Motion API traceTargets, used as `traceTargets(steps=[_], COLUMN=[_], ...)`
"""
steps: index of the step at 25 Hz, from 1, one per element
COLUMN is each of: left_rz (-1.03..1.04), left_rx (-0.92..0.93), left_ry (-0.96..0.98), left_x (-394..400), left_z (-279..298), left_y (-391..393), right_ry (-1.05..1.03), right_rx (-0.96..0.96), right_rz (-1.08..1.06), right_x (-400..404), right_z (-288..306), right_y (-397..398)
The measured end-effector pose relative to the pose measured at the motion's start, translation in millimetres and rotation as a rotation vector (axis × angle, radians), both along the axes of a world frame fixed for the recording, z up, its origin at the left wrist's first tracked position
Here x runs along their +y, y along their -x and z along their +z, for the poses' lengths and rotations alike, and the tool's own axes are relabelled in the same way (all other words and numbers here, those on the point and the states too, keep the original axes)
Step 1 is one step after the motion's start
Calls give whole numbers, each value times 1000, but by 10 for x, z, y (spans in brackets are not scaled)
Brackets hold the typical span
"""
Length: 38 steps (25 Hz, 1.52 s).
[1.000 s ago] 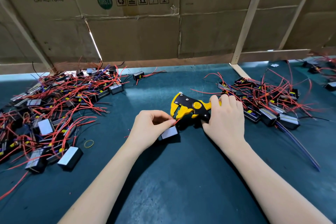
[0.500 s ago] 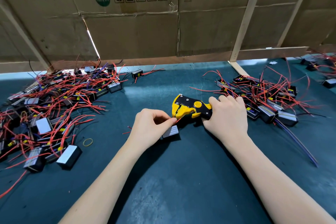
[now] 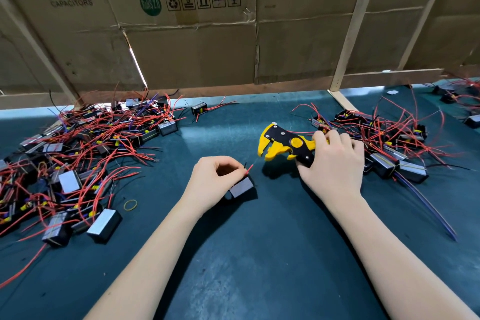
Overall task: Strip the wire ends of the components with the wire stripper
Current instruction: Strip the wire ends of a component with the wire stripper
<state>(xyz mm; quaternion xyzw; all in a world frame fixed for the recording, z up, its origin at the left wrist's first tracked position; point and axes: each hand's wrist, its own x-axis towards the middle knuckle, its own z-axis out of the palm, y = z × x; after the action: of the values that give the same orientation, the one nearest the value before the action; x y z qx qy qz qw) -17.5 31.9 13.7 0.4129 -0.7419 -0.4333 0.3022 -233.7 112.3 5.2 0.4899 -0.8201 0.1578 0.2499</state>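
Right hand [image 3: 335,163] grips yellow-black plastic wire stripper [image 3: 287,144].

Bright, even light falls from overhead, and a pale sheen lies on the green mat [image 3: 233,122] toward twelve o'clock below the cardboard wall [image 3: 197,54]. Soft dark shadows sit close under both forearms and under the yellow wire stripper [image 3: 288,145]. The wide lens bends the wooden slats [image 3: 350,34] outward near the edges, and the tangled wires at three o'clock [image 3: 462,101] look smeared.
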Motion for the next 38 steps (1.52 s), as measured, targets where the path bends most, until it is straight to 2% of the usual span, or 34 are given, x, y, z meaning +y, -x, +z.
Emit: traceTargets(steps=[6, 10, 15, 23, 38], left_rz=[-141, -252, -147, -98, -116], left_rx=[54, 50, 31, 16, 24], left_ry=[-159, -133, -102, -95, -116], left_x=[-59, -56, -69, -54, -52], left_z=[39, 31, -29, -58, -36], left_y=[-36, -69, -36, 8, 3], right_ry=[-19, -19, -43, -20, -167], right_rx=[-31, -21, -8, 21, -33], right_rz=[3, 33, 55, 91, 107], right_x=[4, 5, -3, -10, -18], right_z=[-28, -30, -36, -18, -24], right_y=[-14, -55, -72, -106, -99])
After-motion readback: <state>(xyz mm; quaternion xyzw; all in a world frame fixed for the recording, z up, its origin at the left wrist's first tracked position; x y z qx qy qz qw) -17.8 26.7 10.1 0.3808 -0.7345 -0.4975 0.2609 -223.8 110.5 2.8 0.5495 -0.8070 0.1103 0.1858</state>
